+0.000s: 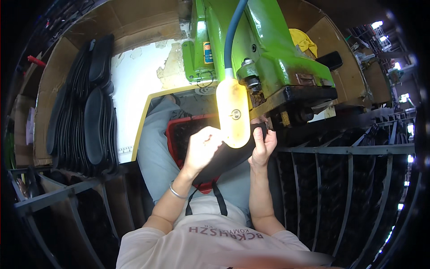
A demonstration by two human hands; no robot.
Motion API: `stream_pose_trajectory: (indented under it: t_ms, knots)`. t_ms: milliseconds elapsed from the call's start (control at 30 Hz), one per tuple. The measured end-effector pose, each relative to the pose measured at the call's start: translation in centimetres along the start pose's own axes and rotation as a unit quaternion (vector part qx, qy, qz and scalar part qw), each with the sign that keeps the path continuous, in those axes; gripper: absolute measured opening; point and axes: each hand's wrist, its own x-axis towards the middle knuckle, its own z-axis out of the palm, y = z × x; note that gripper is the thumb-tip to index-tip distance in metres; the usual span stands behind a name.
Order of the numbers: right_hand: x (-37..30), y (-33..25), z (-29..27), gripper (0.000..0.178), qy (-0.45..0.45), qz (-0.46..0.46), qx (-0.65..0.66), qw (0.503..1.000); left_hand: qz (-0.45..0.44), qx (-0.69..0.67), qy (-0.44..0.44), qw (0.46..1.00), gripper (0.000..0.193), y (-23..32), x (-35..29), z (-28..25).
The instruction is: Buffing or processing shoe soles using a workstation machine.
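A long, dark, sole-shaped piece (226,159) slants across my lap beneath the head of a green machine (277,58). My right hand (263,147) grips its upper right end, thumb on top, close to the machine's working point. Over the piece's left part, my left hand (202,150) has its fingers curled in; glare and the lamp keep me from seeing what they pinch. A bright yellow-white oval lamp (234,116) on a blue-grey flexible neck hangs between the hands and covers part of the piece.
Stacks of dark insole-shaped pieces (94,121) lie on the white tabletop (134,76) at left, walled with cardboard (121,22). A red bin (179,134) sits below, between my legs. Metal racks (345,150) with dark pieces flank me. A yellow cloth (303,40) lies behind the machine.
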Motion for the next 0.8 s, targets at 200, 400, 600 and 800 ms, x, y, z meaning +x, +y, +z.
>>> stream_pose_trajectory:
  t_ms: [200, 400, 600, 800]
  knots:
    - [-0.8, 0.3, -0.8, 0.015, 0.011, -0.022, -0.027, 0.999, 0.048, 0.013, 0.004, 0.999, 0.010, 1.1, 1.0, 1.3]
    - [-0.2, -0.2, -1.2, 0.017, 0.050, -0.021, -0.012, 0.998, 0.142, 0.283, 0.090, 0.944, 0.007, -0.8, 0.9, -0.8]
    - [0.0, -0.7, -0.7, 0.015, 0.076, -0.022, 0.030, 0.996, -0.010, 0.136, -0.015, 0.991, 0.015, 2.3, 0.2, 0.6]
    - [-0.5, -0.8, 1.4, 0.015, 0.092, -0.005, 0.020, 0.996, 0.108, 0.289, -0.028, 0.951, 0.021, 3.5, 0.8, 1.6]
